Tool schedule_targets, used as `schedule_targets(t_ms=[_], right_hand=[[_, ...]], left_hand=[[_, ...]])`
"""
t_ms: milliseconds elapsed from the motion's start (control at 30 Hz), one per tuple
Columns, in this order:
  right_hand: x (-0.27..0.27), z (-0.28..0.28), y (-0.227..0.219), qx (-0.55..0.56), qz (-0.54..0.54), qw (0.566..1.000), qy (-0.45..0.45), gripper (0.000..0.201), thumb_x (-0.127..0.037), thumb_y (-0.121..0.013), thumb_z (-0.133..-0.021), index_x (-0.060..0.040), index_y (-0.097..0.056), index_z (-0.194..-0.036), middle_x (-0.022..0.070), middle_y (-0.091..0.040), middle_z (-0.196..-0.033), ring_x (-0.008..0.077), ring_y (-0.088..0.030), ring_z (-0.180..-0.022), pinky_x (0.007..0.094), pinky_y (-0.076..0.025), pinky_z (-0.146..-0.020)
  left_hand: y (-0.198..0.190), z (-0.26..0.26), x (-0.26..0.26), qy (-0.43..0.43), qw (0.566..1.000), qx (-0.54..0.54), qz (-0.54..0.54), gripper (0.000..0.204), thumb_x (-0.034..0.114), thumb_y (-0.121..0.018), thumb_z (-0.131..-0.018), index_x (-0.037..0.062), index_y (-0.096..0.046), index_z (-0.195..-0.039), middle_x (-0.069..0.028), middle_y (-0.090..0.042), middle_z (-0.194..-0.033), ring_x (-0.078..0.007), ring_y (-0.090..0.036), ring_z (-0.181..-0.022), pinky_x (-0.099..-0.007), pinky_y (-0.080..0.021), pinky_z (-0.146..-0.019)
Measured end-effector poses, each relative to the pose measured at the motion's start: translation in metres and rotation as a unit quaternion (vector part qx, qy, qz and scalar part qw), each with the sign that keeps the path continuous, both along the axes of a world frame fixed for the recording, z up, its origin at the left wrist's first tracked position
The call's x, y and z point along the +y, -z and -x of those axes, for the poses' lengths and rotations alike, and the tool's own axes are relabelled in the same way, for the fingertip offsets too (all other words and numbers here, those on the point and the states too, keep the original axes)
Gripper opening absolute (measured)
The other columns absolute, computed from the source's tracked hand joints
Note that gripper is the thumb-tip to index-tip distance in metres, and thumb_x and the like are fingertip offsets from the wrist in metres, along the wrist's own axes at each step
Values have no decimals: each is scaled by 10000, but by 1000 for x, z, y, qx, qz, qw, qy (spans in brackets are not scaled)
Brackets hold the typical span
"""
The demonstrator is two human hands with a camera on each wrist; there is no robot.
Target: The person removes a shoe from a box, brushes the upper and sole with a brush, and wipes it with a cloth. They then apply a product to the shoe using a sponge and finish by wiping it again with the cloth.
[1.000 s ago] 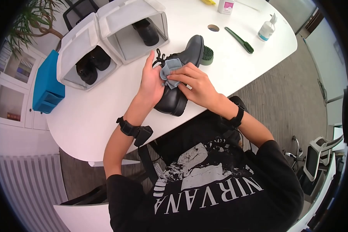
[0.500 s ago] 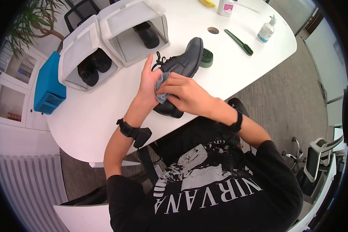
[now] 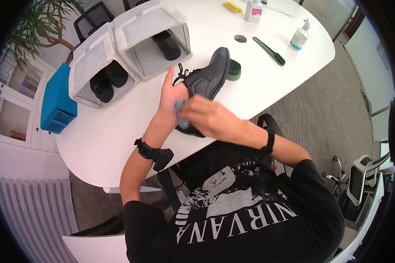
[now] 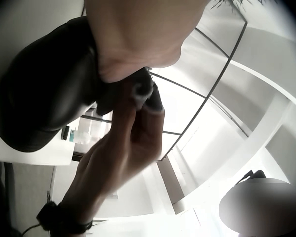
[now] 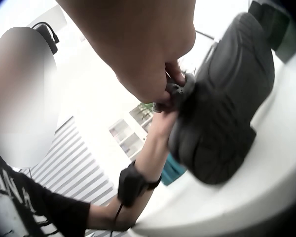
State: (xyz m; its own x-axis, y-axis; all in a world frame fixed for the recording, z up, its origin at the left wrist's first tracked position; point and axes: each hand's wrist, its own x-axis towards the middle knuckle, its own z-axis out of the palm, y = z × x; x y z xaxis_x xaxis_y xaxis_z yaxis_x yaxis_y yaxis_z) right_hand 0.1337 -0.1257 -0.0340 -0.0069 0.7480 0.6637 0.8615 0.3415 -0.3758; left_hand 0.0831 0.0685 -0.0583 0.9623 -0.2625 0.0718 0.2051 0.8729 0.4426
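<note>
A black lace-up shoe lies tilted at the left hand, which holds it at its opening; the thumb points up and the other fingers are hidden. Blurred, the right hand pinches a crumpled grey-blue cloth beside the left palm, over the heel end. In the left wrist view the right hand has the cloth between its fingertips, next to the shoe. From the right wrist view, the shoe's dark sole faces the camera, with the cloth at its edge.
A round green brush stands beyond the shoe on the white table. Farther back are a long green brush, a spray bottle, a pink-labelled bottle and a yellow item. Two shoe boxes and a blue organizer stand left.
The right hand and cloth have moved down and left across the shoe, towards the left palm and the person. The left hand stays at the shoe, which sits slightly lower in view.
</note>
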Motion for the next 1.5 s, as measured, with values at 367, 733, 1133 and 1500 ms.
schedule_targets(t_ms=[367, 733, 1133, 1500], right_hand=[[-33, 7, 12, -110, 87, 985, -99, 429, 28, -699, -766, 31, -710, -1195, 152, -696, -1228, 342, -683, -1138, 414, -621, -914], [-54, -15, 17, -88, 41, 995, 3, 386, 15, -713, -794, 24, -724, -1180, 125, -679, -1131, 308, -668, -1033, 409, -609, -874], [-37, -13, 13, -200, -15, 979, 28, 421, -85, -697, -776, 53, -712, -1174, 111, -673, -1160, 241, -661, -1127, 324, -622, -845], [-18, 1, 10, -188, -25, 982, 24, 338, -91, -700, -807, 42, -712, -1117, 108, -680, -1176, 259, -655, -1169, 328, -607, -933]], left_hand=[[-24, 3, -24, -130, 980, 112, -104, 959, 704, -350, -1083, -111, -395, -1587, -225, -483, -1637, -318, -495, -1482, -414, -341, -1276], [-27, 2, -27, -151, 976, 93, -128, 935, 676, -338, -1099, -121, -386, -1584, -221, -495, -1623, -315, -499, -1473, -418, -341, -1272], [-21, 3, -26, -151, 970, 74, -176, 972, 714, -361, -1076, -109, -399, -1591, -214, -505, -1617, -306, -505, -1459, -403, -361, -1255], [-23, 5, -22, -109, 984, 64, -129, 951, 691, -363, -1087, -105, -367, -1607, -224, -467, -1648, -303, -486, -1490, -416, -345, -1272]])
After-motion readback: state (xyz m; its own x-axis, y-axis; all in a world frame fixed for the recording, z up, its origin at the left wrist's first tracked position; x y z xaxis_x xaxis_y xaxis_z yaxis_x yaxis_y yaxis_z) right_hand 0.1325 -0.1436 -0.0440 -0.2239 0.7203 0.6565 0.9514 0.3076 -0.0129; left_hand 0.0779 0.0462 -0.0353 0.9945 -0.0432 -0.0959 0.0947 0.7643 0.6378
